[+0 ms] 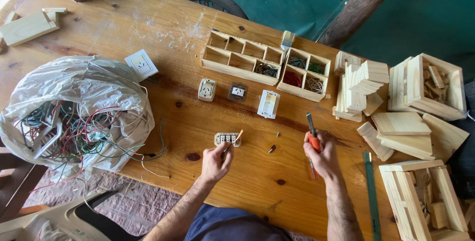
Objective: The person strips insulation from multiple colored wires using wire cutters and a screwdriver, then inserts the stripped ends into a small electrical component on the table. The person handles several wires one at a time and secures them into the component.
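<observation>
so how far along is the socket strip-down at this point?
Done, by the look of it: three socket modules and a wall plate lie apart on the table, and sorted wires fill the divided tray. In hand: left hand picks at a small socket insert; right hand holds an orange-handled tool. Left: the bag of tangled wires, still full.

Left hand [215,162] sits at a small socket [227,138]; bare table [188,117] to its left up to the wire bag [74,117], a loose wire [158,147] trailing between. Ahead of it, three switches [238,91] block, then the trays [264,63]. Between the hands: open wood, only small screws [272,148]. Right hand [321,157] has wood blocks [396,132] close on its right, ruler [371,191] just beside its wrist, crate [425,196] beyond.
</observation>
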